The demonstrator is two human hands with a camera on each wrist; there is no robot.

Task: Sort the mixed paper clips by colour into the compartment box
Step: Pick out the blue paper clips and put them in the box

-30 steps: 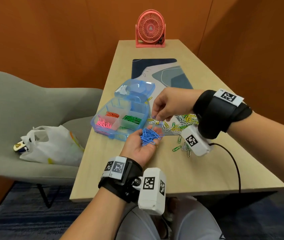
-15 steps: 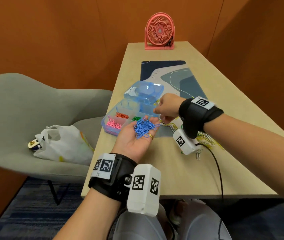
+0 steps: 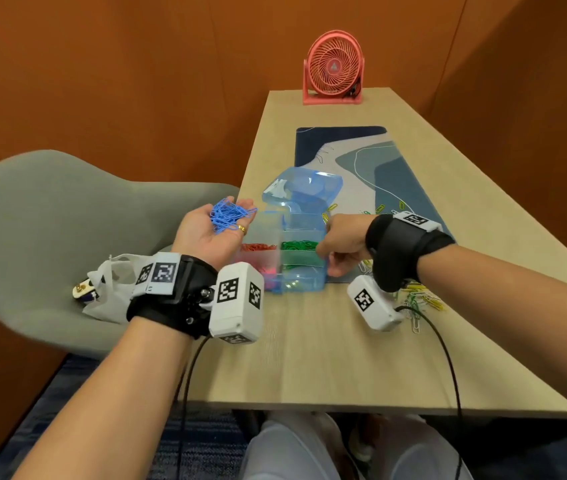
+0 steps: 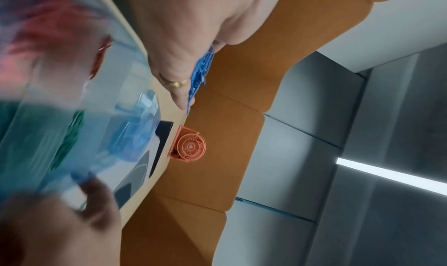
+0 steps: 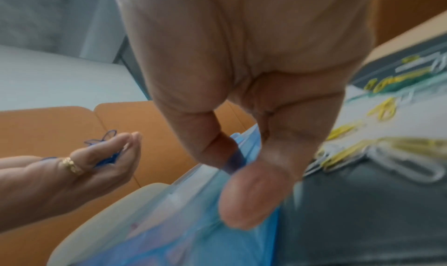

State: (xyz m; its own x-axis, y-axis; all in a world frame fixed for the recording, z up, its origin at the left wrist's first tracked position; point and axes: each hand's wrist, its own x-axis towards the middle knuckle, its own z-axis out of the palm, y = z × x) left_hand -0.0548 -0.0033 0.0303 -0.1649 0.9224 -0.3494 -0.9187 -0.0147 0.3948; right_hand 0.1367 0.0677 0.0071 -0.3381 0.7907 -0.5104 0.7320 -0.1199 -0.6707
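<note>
The see-through blue compartment box sits mid-frame with its lid up and red, green and pink clips inside. The right hand pinches its right wall. The left hand, palm up and cupped, carries blue paper clips at its upper left.

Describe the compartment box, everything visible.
The box is clear blue plastic, its hinged lid open and standing up behind. Dividers split it; red, green and pink clips lie in separate compartments. It sits near the table left edge. The right hand grips its right wall, thumb and fingers pinching the rim.
</note>
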